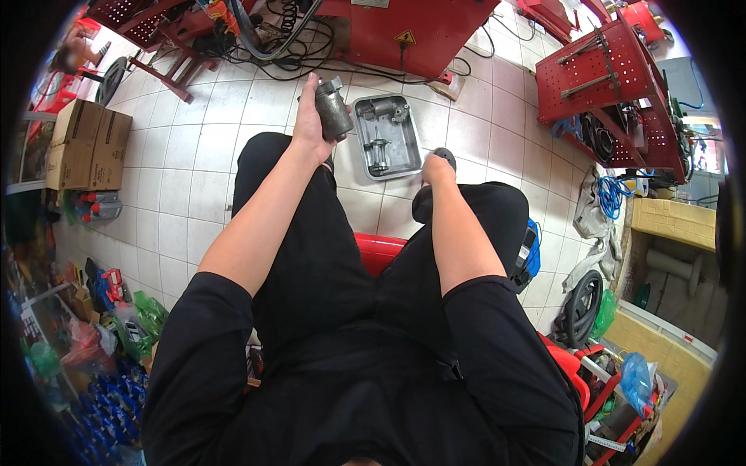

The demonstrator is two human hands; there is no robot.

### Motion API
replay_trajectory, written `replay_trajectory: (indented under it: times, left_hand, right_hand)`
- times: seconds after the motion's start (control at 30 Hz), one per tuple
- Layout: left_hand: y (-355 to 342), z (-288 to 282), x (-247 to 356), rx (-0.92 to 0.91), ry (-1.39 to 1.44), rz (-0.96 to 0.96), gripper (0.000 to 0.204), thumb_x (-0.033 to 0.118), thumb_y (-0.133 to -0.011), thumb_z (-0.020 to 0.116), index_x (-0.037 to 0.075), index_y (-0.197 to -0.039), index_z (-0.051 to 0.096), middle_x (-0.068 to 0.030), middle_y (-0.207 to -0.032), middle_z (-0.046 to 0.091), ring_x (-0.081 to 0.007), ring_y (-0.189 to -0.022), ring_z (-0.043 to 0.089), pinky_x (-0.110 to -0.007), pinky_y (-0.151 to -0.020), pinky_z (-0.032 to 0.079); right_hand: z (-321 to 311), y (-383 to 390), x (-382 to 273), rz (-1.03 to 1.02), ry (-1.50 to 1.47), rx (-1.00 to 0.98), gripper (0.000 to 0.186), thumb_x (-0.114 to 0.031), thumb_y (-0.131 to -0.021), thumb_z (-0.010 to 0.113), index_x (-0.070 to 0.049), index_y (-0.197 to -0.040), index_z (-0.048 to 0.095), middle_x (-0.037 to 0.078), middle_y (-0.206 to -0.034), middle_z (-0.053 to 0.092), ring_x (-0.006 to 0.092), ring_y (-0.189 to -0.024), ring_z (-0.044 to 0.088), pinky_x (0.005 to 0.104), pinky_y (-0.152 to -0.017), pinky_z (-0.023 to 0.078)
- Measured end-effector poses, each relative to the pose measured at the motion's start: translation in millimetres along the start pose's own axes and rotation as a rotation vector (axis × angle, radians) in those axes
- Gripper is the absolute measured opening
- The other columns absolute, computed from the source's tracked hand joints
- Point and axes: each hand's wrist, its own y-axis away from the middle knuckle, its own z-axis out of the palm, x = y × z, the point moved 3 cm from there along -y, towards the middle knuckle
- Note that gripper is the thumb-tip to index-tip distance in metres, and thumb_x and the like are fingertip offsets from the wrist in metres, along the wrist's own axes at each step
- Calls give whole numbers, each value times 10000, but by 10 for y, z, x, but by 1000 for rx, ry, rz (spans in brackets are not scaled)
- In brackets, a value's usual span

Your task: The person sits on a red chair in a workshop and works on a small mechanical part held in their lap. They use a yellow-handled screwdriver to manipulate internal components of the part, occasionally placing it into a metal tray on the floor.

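My left hand is wrapped round a dark grey metal cylinder with a flanged top, like a motor housing, held tilted above the floor at the left of a tray. The grey rectangular tray lies on the tiles between my feet. Inside it are a motor-like metal part at the far end and a shaft with a gear-like end nearer me. Close to the tray's right side, my right hand hangs low beside a dark rounded thing, perhaps my shoe tip; its fingers are mostly hidden.
A red machine cabinet with black cables stands ahead. To the right is a red perforated rack. Cardboard boxes and oil bottles stand at left. A red seat shows between my legs.
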Motion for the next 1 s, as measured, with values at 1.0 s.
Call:
replay_trajectory:
  times: [1.0]
  left_hand:
    - [-7, -16, 9, -29, 1, 12, 586, 696, -794, 462, 124, -860, 570, -64, -740, 613, -199, -669, 591, -307, -551, 392]
  right_hand:
    - [-122, 265, -97, 21, -55, 41, 340, -109, -843, 543, -47, -1173, 604, 159, -1247, 561, 305, -1148, 552, 419, -894, 486]
